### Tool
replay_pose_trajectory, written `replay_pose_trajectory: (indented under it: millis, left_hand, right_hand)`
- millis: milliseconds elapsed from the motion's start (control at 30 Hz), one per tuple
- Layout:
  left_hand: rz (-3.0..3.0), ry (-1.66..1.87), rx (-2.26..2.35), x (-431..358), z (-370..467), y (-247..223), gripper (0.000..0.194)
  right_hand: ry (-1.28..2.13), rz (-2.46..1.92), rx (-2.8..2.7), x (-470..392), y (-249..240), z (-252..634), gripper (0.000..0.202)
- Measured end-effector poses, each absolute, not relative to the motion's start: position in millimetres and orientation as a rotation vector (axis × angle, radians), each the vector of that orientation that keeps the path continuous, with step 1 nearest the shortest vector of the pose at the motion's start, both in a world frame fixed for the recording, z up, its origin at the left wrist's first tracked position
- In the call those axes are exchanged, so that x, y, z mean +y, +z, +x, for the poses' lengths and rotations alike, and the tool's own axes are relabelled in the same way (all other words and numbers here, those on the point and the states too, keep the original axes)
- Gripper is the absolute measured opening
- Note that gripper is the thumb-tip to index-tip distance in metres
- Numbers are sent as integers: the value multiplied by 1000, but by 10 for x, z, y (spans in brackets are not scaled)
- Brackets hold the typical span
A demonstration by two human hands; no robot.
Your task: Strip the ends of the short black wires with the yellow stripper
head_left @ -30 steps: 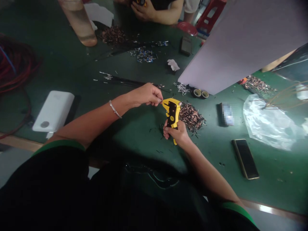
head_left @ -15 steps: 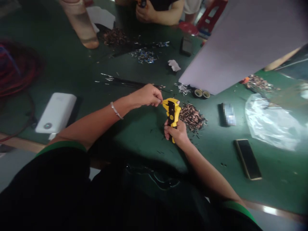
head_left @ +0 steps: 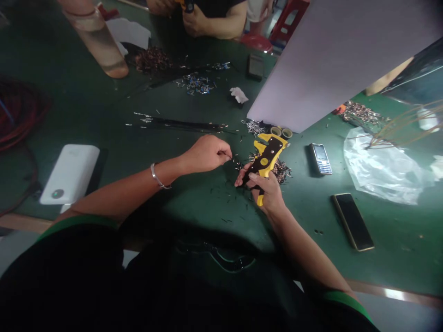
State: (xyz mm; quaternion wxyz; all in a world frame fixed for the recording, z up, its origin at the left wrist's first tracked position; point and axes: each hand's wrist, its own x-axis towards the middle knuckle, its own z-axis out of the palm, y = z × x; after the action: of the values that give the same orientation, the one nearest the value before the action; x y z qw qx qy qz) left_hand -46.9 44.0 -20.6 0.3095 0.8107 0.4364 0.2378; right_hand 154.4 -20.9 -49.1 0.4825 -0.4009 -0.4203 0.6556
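Wire stripper (head_left: 266, 156): right hand (head_left: 265, 191) clasping handles, now tilted off left hand (head_left: 206, 153), whose fingertips pinch small wire piece; pieces pile (head_left: 282, 169) behind, mid-table (head_left: 194, 198)

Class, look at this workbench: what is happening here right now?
A person sits at a green table. The right hand grips a yellow and black hand tool, tilted away over a pile of small wire pieces. The left hand pinches something tiny beside it, too small to identify. A small keypad phone, a smartphone and a white power bank lie nearby. Another person's hands work at the far edge.
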Motion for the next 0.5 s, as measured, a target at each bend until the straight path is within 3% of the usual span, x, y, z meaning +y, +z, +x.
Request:
replay_pose_trajectory:
  millis: [500]
  left_hand:
    - [2360, 507, 1018, 152, -293, -205, 26]
  right_hand:
    - [1524, -998, -1052, -249, -590, 1495, 17]
